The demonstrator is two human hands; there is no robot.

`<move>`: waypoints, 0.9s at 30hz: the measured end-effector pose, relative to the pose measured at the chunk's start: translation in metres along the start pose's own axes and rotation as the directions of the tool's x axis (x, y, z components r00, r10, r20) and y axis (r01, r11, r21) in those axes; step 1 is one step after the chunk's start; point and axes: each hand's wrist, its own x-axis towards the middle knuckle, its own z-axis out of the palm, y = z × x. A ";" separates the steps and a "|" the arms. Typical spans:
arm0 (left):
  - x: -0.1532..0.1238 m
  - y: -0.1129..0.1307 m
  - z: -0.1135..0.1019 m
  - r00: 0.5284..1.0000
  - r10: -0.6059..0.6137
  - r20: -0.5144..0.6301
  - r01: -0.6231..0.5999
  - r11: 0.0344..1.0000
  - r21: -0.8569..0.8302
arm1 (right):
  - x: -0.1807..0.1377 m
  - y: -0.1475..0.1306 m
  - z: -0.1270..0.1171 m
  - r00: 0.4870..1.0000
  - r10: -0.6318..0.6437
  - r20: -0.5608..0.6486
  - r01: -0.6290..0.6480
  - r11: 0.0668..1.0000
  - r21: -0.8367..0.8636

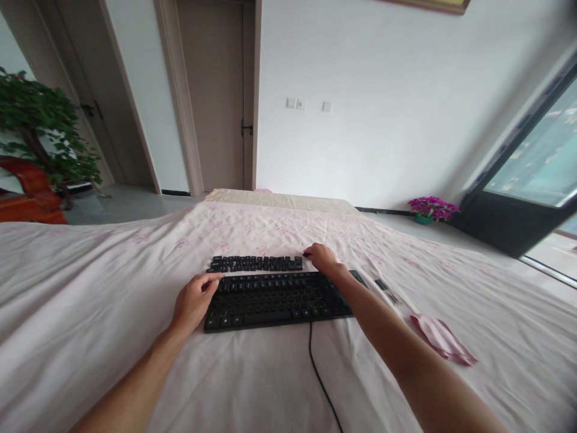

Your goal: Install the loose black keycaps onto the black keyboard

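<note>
A black keyboard [270, 316] lies on the cloth, with many bare key positions in its middle rows and caps along the top and bottom rows. Loose black keycaps [256, 263] are lined up in rows just beyond its back edge. My left hand [193, 300] grips the keyboard's left edge near the back corner, index finger stretched over it. Beyond the back edge, at the right end of the loose rows, my right hand [322, 258] pinches a small black keycap [307, 254]. My right forearm covers part of the keyboard's right side.
A pale floral cloth [135, 288] covers the surface. Right of the keyboard lie a slim dark-ended tool [386, 290] and a folded pink cloth [442, 340]. The keyboard's cable [318, 361] runs toward me. Beyond stand a potted plant [40, 120] and purple flowers [433, 208].
</note>
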 end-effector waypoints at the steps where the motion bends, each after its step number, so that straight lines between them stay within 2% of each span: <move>1: 0.000 0.000 0.000 1.000 0.002 0.001 -0.002 1.000 0.003 | 0.000 0.000 -0.001 1.000 -0.009 0.007 0.009 1.000 -0.016; 9: 0.000 0.000 0.000 1.000 0.002 0.004 -0.002 1.000 -0.007 | -0.004 0.001 -0.008 0.997 -0.064 0.051 0.068 0.994 -0.082; 19: -0.001 0.002 -0.001 1.000 -0.006 0.008 0.006 1.000 -0.003 | -0.008 -0.001 -0.008 0.997 -0.060 0.040 0.062 0.997 -0.040; 23: -0.001 0.003 -0.002 1.000 -0.025 0.009 0.025 1.000 0.015 | -0.014 0.010 -0.015 1.000 0.024 0.017 -0.024 1.000 -0.011; 27: -0.002 0.001 -0.002 1.000 -0.026 0.010 0.025 0.999 0.031 | -0.039 0.054 -0.030 0.967 0.254 -0.032 -0.256 0.966 -0.049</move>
